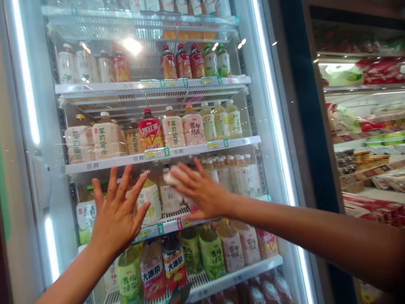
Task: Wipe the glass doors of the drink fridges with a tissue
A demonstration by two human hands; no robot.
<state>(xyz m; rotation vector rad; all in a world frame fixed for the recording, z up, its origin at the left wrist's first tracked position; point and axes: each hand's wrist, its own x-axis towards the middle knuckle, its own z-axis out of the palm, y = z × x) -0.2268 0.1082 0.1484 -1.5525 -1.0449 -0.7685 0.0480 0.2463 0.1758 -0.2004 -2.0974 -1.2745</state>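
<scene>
My left hand (117, 211) is raised with its fingers spread, palm toward the glass door of a lit drinks fridge; nothing is in it. Farther right, my right hand (202, 192) reaches across in front of the same door, slightly smeared by motion. Under its fingers is a crumpled white cloth (173, 175), pressed toward the glass; whether it is fabric or paper is unclear. Behind the door, a lemon-label bottle (151, 202) and a pale-label tea bottle (169, 197) show between the hands.
Shelves of bottled tea fill the fridge, including a red-label bottle (150, 130) on a middle shelf edge (193, 150). A bright light strip (278, 114) runs down the right side. Open shelves with packaged goods (370, 162) stand farther right. Lights reflect in the glass.
</scene>
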